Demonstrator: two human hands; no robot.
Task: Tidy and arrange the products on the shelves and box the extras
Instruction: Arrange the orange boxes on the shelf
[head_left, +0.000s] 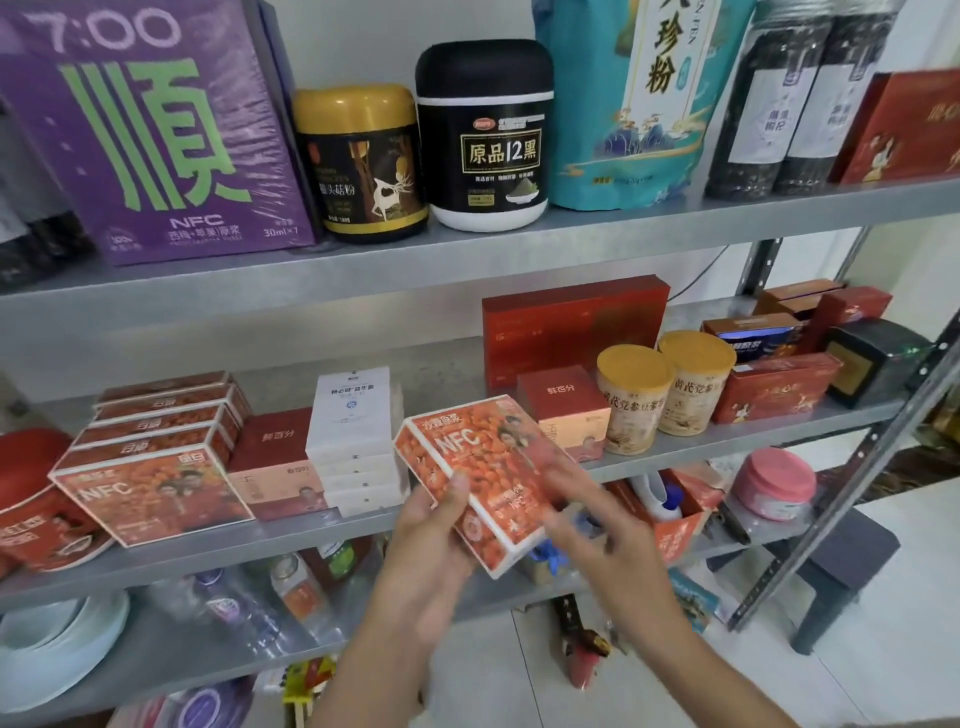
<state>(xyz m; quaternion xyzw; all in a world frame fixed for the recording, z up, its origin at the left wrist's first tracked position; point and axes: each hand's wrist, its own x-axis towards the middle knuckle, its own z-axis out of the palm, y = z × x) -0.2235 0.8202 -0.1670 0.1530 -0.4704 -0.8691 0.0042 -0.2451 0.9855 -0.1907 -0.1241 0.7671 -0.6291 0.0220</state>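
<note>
An orange NFC box with white edges is tilted in front of the middle shelf. My left hand grips its lower left side, thumb on the printed face. My right hand, blurred, lies with fingers spread against the box's right edge. A row of matching orange NFC boxes lies on the middle shelf at the left. Beside them stand a dark red box and stacked white boxes.
The top shelf carries a purple box, two jars and a teal bag. Two yellow-lidded cans and red boxes fill the middle shelf's right. Bottles, plates and a pink-lidded jar sit on the lower shelf.
</note>
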